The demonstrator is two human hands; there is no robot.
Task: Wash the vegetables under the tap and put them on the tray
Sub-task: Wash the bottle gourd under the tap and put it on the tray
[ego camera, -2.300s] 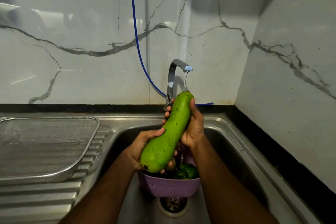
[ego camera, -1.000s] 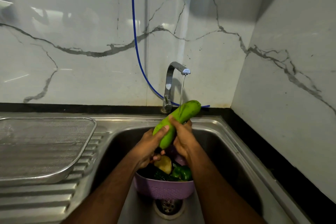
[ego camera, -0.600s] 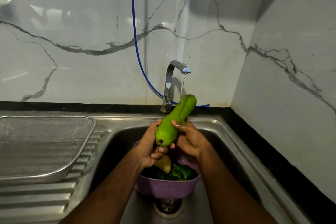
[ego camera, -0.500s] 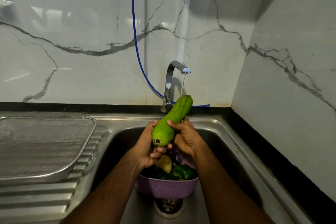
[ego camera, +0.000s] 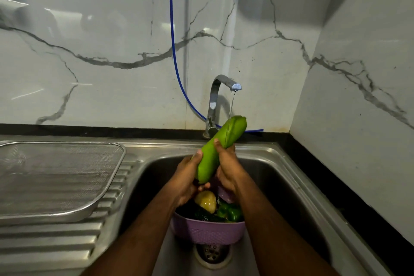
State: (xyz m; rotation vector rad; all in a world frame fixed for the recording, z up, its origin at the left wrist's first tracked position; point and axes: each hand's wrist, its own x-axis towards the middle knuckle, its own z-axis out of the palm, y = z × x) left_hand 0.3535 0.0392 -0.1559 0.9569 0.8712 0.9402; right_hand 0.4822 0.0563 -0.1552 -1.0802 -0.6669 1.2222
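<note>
A long green gourd (ego camera: 220, 145) is tilted up to the right, its upper end under the thin stream from the steel tap (ego camera: 220, 89). My left hand (ego camera: 187, 175) cups its lower end and my right hand (ego camera: 227, 168) wraps its middle. Below them a purple basket (ego camera: 207, 229) sits in the sink (ego camera: 289, 186), holding a yellowish potato (ego camera: 205, 201), a green pepper (ego camera: 230, 212) and darker vegetables. The mesh metal tray (ego camera: 58, 177) lies on the draining board at left with nothing on it.
A blue hose (ego camera: 173, 51) hangs down the marble wall behind the tap. The sink drain (ego camera: 211, 254) shows under the basket. A black counter edge (ego camera: 336, 186) and a side wall close the right.
The gourd has been turned and slid in my hands under the water; its upper end now leans further right, and my right hand has shifted along it.
</note>
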